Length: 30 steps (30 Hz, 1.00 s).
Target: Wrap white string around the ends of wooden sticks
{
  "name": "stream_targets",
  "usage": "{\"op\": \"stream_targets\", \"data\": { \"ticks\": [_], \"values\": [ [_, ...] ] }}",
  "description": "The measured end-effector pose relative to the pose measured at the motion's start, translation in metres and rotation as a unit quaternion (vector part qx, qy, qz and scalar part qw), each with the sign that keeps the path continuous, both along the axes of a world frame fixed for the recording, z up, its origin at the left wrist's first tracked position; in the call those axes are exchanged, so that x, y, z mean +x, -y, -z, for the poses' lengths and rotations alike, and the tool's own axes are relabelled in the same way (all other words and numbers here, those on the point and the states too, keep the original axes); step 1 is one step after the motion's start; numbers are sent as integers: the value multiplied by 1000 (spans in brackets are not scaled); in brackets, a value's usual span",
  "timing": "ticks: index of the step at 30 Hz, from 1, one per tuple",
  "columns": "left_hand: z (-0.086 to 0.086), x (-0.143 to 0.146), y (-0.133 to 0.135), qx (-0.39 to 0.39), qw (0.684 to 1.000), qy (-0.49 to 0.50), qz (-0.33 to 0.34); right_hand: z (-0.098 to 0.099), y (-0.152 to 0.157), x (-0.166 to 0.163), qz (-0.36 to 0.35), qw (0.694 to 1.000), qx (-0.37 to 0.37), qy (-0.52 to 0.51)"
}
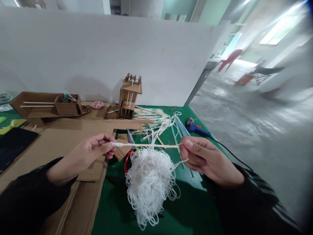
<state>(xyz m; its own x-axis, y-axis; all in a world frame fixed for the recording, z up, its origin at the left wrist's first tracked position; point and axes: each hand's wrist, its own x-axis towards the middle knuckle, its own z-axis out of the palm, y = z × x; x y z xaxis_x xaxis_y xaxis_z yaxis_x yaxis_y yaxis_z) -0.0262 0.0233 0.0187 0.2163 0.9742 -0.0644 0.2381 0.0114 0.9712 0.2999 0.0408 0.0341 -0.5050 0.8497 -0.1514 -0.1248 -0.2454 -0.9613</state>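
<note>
A thin wooden stick (151,145) is held level between both hands, above the green table (195,209). My left hand (91,151) pinches its left end, where white string is wound round it. My right hand (205,158) is closed on the right end and on a strand of the white string (182,161). A big tangled heap of white string (150,182) lies on the table just below the stick.
Flat cardboard sheets (61,140) cover the left of the table. At the back stand a cardboard boat model (46,105) and a small cardboard tower (129,96), with loose sticks (149,114) beside it. Red-handled pliers (127,160) and a blue glue gun (195,128) lie nearby.
</note>
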Motion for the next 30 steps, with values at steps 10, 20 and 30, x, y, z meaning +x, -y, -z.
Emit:
{"op": "stream_targets", "data": {
  "ticks": [10,20,30],
  "values": [
    [6,6,6,148,967,-178,-104,9,-1,1,-20,989,127,74],
    [6,-5,15,142,987,-68,-25,16,-19,7,57,942,219,248],
    [7,22,6,270,942,-126,-152,5,15,-20,-221,837,375,331]
  ]
}}
